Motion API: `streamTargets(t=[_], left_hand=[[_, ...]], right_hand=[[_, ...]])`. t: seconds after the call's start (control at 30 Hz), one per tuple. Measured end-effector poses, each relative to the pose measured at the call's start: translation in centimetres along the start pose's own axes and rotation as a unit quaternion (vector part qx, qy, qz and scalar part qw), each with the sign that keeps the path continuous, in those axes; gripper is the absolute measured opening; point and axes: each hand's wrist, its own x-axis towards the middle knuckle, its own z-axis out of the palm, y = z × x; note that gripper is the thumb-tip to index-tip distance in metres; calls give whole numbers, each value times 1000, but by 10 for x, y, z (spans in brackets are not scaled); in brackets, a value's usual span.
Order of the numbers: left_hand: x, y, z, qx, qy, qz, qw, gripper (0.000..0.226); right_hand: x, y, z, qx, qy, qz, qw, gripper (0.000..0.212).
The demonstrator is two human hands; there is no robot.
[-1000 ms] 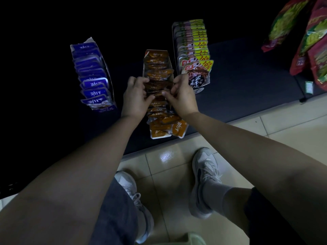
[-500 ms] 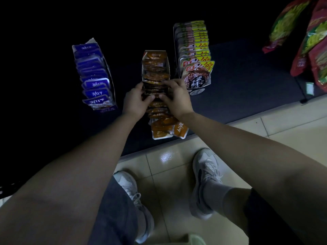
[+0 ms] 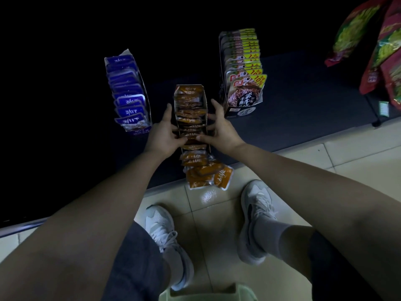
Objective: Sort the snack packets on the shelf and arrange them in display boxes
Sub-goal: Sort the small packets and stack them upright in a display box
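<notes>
The orange box stands on the dark shelf with a row of packets upright inside. Loose packets lie heaped just in front of the box, a few hanging over the shelf edge. The left hand and right hand clasp the box from either side, fingers along its outer walls and thumbs pressed in over the row near its front. To do this well, I judge, push the row back and keep it upright to make room, then feed the loose ones in singly, faces matching. The blue box stands left of the orange box and the dark box just right of it; neither needs touching.
</notes>
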Motion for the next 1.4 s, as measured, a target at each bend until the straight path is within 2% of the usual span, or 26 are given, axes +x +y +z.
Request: streamTargets(t=[0.07, 0.13, 0.27, 0.33, 0.43, 0.5, 0.57, 0.77, 0.93, 1.07, 1.2, 1.3, 1.4], left_hand=[[6, 0, -2, 35, -12, 10, 999, 115], [12, 1, -3, 54, -19, 21, 998, 120], [28, -6, 1, 34, -41, 28, 998, 127], [31, -6, 2, 12, -43, 35, 998, 121], [32, -5, 2, -34, -66, 62, 995, 111], [31, -7, 1, -44, -61, 64, 995, 104], [29, -9, 0, -49, -53, 64, 995, 103], [34, -8, -8, -46, -64, 92, 993, 130], [46, -2, -10, 13, -36, 122, 992, 122], [50, 1, -11, 43, -44, 145, 987, 119], [46, 3, -9, 56, -24, 160, 985, 125], [45, 5, -9, 57, -27, 162, 985, 132], [45, 7, -6, 56, -29, 165, 984, 135]], right_hand=[[8, 1, -3, -45, -20, -7, 999, 114], [17, 2, -8, -81, -27, -16, 996, 111], [30, 5, -14, -58, -52, -26, 997, 108], [33, 6, -16, -37, -67, -29, 997, 111], [34, 6, -18, -44, -68, -30, 996, 128], [36, 7, -18, -55, -63, -36, 996, 129], [37, 8, -17, -59, -58, -41, 996, 123], [39, 5, -18, -67, -52, -50, 995, 111], [41, 8, -22, -65, -41, -50, 996, 105], [40, 8, -21, -44, -38, -45, 997, 102], [31, 13, -20, 2, -50, -30, 998, 99], [21, 18, -25, 48, -55, -33, 997, 79], [15, 18, -24, 38, -34, -45, 998, 61]])
